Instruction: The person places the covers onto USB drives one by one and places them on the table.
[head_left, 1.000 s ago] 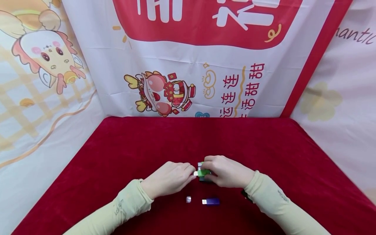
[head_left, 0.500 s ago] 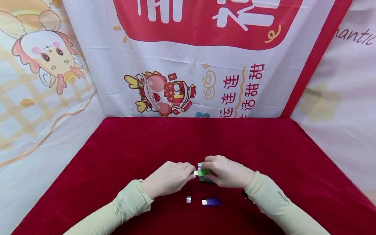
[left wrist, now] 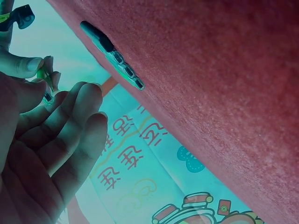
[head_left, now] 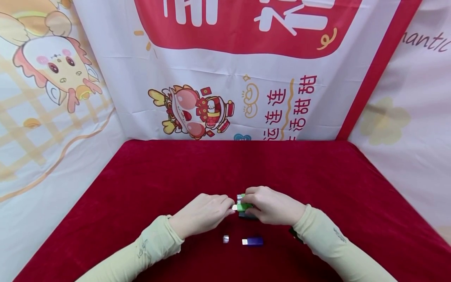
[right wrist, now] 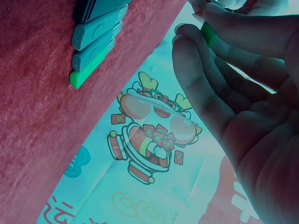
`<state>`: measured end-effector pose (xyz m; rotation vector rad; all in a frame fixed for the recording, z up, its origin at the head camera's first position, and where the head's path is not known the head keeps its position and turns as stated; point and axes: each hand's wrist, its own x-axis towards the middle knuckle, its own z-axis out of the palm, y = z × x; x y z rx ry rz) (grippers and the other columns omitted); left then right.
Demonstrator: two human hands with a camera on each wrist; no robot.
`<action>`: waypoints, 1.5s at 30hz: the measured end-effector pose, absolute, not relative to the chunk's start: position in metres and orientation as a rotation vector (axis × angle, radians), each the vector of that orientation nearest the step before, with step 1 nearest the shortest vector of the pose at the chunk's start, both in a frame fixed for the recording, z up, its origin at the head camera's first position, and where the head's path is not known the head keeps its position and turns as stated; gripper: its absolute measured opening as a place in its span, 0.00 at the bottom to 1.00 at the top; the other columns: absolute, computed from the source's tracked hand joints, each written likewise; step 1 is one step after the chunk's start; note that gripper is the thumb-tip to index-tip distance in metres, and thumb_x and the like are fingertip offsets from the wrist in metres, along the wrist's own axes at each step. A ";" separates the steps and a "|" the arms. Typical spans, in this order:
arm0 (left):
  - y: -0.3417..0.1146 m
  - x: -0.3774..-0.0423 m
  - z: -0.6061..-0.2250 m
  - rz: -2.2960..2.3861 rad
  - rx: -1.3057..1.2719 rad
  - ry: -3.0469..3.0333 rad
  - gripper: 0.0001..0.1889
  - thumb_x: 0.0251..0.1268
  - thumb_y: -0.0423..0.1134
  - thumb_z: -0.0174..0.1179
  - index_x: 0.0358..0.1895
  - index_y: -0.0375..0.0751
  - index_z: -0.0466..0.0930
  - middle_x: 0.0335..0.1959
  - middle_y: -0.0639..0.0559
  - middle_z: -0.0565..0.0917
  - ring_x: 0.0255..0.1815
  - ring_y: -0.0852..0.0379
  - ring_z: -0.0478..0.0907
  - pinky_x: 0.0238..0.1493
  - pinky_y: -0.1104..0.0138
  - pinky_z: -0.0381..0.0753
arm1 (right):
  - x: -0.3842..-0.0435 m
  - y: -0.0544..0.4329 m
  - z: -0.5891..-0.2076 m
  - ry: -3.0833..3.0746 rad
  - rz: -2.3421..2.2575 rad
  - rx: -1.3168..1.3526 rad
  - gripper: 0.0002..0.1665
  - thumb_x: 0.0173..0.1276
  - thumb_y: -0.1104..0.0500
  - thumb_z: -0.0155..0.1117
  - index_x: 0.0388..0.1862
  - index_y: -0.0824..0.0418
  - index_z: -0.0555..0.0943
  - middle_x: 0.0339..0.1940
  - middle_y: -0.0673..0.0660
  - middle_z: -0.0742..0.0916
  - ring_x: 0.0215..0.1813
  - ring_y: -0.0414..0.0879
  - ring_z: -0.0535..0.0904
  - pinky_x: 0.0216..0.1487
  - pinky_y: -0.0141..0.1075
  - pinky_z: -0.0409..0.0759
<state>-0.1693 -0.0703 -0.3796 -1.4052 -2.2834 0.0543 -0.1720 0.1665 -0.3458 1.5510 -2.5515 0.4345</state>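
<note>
A green USB stick is held level between the two hands, its pale end pointing left. My right hand pinches the green body between thumb and fingers. With thumb and fingertips, my left hand pinches the pale end; a shiny tip shows there in the left wrist view. Whether that tip is a clear cap or the bare plug is hard to tell. Below the hands a purple USB stick lies with its metal plug bare, and a small clear cap rests to its left.
Behind the right fingers several USB sticks lie side by side: a green one, grey ones and a dark one. Red cloth covers the table. A printed curtain hangs at the back.
</note>
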 end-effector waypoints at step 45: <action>-0.072 -0.169 -0.376 0.102 -1.467 -2.262 0.08 0.72 0.42 0.59 0.40 0.41 0.75 0.27 0.55 0.74 0.23 0.64 0.68 0.24 0.75 0.72 | -0.167 0.162 -0.346 -2.492 0.323 1.560 0.07 0.59 0.71 0.69 0.30 0.60 0.81 0.26 0.47 0.74 0.27 0.36 0.69 0.29 0.23 0.70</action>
